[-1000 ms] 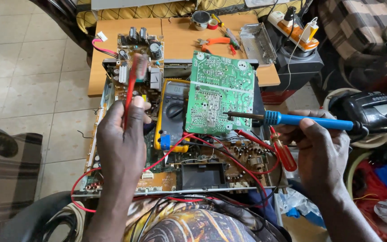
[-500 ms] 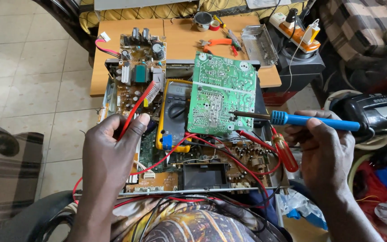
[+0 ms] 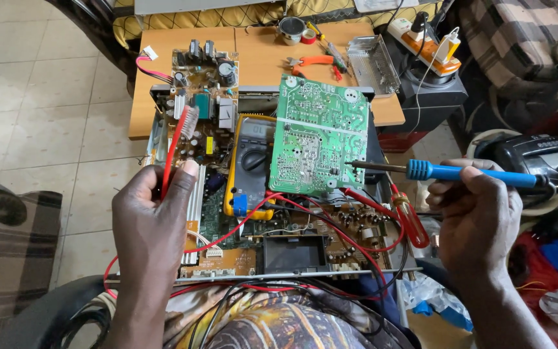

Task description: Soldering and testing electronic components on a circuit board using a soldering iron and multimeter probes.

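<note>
Soldering cleanly here means the right hand, fingers wrapped around the blue soldering iron, rests its tip steadily on the green circuit board while the left hand, pinching the red brush, stays clear.

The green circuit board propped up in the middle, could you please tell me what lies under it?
Under the green circuit board lies a yellow-cased multimeter, its left part showing and its right part covered. Red wires emerge below the board's lower edge. Whatever props the board up is hidden.

Multimeter, yellow-cased, lies left of the green board; its small grey rectangular screen sits at the top.
</note>
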